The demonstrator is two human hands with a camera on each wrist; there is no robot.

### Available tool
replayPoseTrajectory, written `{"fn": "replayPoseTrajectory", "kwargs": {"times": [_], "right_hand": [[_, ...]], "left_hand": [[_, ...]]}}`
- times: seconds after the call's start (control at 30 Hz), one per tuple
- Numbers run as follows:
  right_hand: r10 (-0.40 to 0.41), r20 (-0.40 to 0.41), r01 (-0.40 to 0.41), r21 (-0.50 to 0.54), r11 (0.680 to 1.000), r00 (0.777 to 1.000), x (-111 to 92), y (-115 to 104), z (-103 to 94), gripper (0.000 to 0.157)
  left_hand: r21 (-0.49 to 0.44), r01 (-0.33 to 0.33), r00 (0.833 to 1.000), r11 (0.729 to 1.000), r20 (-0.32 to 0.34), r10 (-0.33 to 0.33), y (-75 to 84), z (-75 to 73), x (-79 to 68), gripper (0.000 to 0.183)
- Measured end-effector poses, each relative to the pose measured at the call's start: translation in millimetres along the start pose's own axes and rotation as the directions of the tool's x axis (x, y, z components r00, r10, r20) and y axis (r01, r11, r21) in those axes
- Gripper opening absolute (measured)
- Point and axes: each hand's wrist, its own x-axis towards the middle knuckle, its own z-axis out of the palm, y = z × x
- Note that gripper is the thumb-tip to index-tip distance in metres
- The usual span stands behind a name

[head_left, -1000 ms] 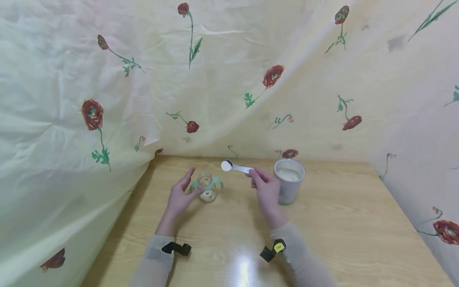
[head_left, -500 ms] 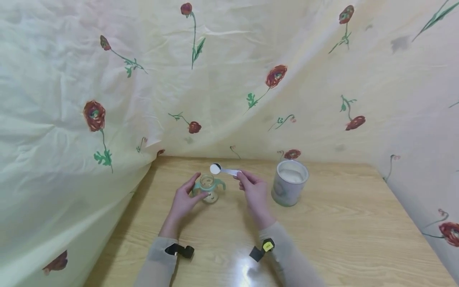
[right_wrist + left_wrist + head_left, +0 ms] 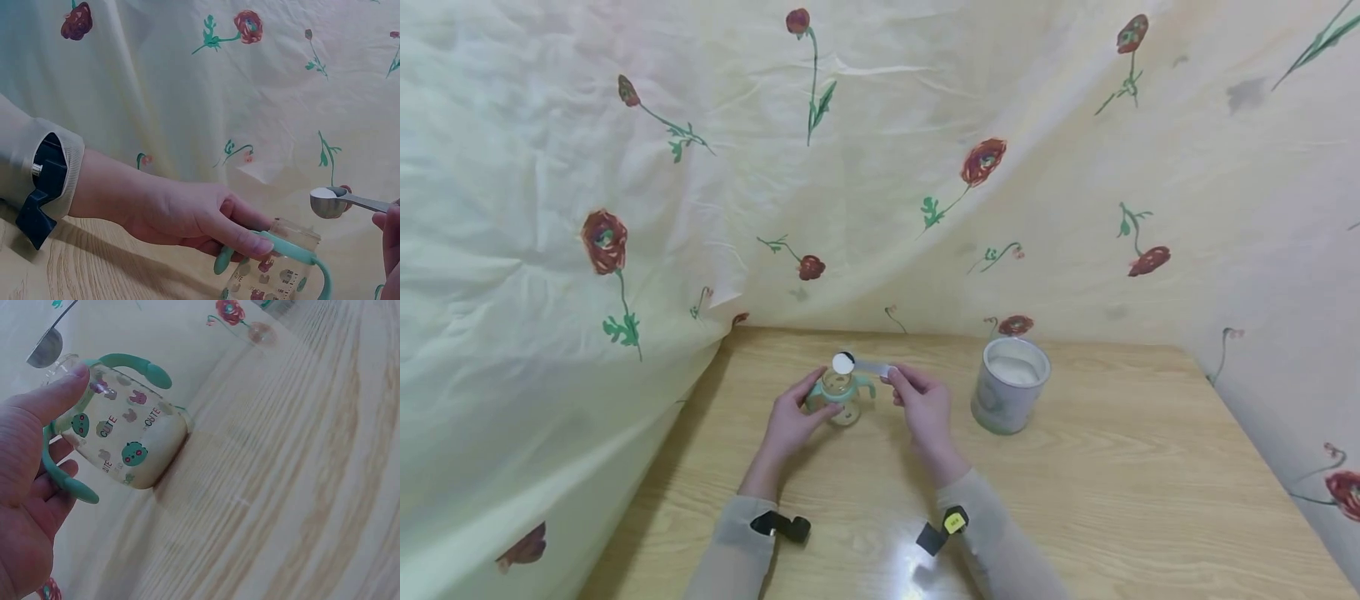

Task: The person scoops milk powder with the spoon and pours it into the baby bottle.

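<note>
My left hand [image 3: 795,417] grips a clear baby bottle [image 3: 125,434] around its neck, thumb on the near side. The bottle has mint-green handles and printed animal faces, no lid, and stands on the table with pale contents low inside. Between thumb and fingers of my right hand [image 3: 922,408] is the handle of a metal measuring spoon [image 3: 329,203]. White powder [image 3: 324,192] fills its bowl, which hangs level just above the bottle's open mouth. Right of that hand stands an open pale canister [image 3: 1009,400] with white powder inside.
A wooden table [image 3: 1112,467] lies under everything. Flower-printed cloth [image 3: 880,167] hangs behind it and along the left and right sides. Black straps with small devices sit on both wrists.
My right hand has carried the filled spoon left from near the canister to over the bottle. The left hand has closed in from beside the bottle and now holds it.
</note>
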Motion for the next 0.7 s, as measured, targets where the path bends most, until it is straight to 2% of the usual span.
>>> {"fn": "replayPoseTrajectory", "kwargs": {"times": [0.13, 0.4, 0.6, 0.7], "right_hand": [[-0.018, -0.001, 0.018, 0.000, 1.000, 1.000, -1.9, 0.2, 1.7, 0.024], [-0.052, 0.028, 0.055, -0.111, 0.992, 0.998, -3.9, 3.4, 2.0, 0.018], [-0.133, 0.073, 0.143, -0.159, 0.977, 0.988, -3.4, 5.9, 3.3, 0.016], [-0.181, 0.088, 0.195, -0.184, 0.963, 0.980, -4.6, 5.9, 3.1, 0.017]], "left_hand": [[0.012, -0.015, 1.000, 1.000, -0.010, 0.015, -1.6, 1.7, -0.7, 0.078], [-0.003, -0.017, 0.999, 1.000, -0.037, 0.017, -3.6, 5.0, -0.7, 0.080], [-0.006, -0.009, 0.997, 1.000, -0.079, 0.008, 0.7, 3.6, 0.5, 0.080], [-0.006, 0.003, 0.997, 1.000, -0.073, -0.003, 0.6, 4.4, 2.2, 0.080]]}}
